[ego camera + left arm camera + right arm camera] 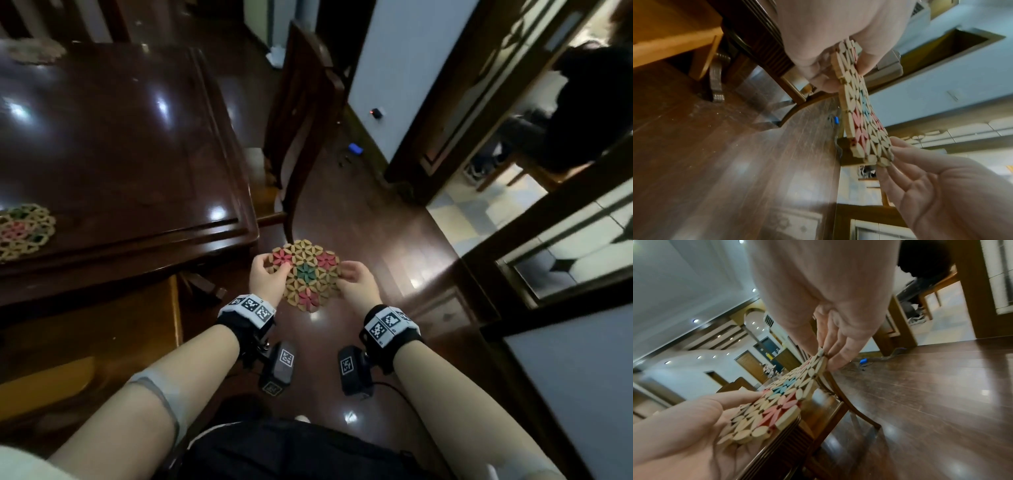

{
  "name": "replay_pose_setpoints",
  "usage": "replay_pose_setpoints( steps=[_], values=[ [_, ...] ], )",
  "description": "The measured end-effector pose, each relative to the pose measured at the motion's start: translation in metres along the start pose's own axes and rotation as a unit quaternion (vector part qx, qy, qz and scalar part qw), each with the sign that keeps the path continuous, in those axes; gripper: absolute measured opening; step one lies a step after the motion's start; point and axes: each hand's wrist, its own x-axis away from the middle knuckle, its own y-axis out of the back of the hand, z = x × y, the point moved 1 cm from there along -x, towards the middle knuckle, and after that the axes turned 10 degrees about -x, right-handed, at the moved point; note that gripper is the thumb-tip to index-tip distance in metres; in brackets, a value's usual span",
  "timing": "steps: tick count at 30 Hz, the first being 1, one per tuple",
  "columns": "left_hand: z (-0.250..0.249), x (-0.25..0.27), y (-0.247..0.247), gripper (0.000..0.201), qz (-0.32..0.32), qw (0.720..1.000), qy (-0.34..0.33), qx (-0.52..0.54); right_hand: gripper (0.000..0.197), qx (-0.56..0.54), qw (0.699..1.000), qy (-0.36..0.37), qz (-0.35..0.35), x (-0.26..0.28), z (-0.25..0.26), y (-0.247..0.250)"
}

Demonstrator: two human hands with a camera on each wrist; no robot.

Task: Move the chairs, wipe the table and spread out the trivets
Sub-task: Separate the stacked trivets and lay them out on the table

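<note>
Trivet [307,275] held in air past desk [137,137] near-right corner, above floor [376,240]. Left grip [265,277] pinching trivet's left edge, thumb on top. Right grip [356,279] pinching right edge. Second trivet [24,230] flat near desk's near-left edge; third [36,50] at far-left corner. Chair [301,113] beside desk's right edge.

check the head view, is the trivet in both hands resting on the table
No, the held trivet is in the air off the table corner, above the floor.

A beaded trivet [859,104] is held edge-on above the dark wood floor [735,162], pinched by the left hand [828,40] above and the right hand [941,186] below.
</note>
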Motion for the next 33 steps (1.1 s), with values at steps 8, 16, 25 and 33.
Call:
replay_pose_setpoints(
  steps=[8, 16, 25, 33],
  values=[
    [-0.042, -0.096, 0.031, 0.041, -0.138, 0.99, 0.002, 0.024, 0.032, 0.058, 0.988, 0.007, 0.144, -0.121, 0.045, -0.075],
    [-0.095, -0.247, 0.073, 0.032, -0.186, 0.979, 0.049, 0.068, 0.031, 0.046, 0.982, 0.014, 0.182, -0.256, 0.114, -0.182],
    [-0.146, -0.374, 0.137, 0.039, -0.234, 0.97, 0.058, -0.034, 0.033, 0.044, 0.967, -0.007, 0.25, -0.357, 0.177, -0.289],
    [-0.172, -0.48, 0.173, 0.063, -0.25, 0.96, 0.105, -0.075, 0.049, 0.113, 0.923, -0.004, 0.368, -0.443, 0.219, -0.373]
  ],
)
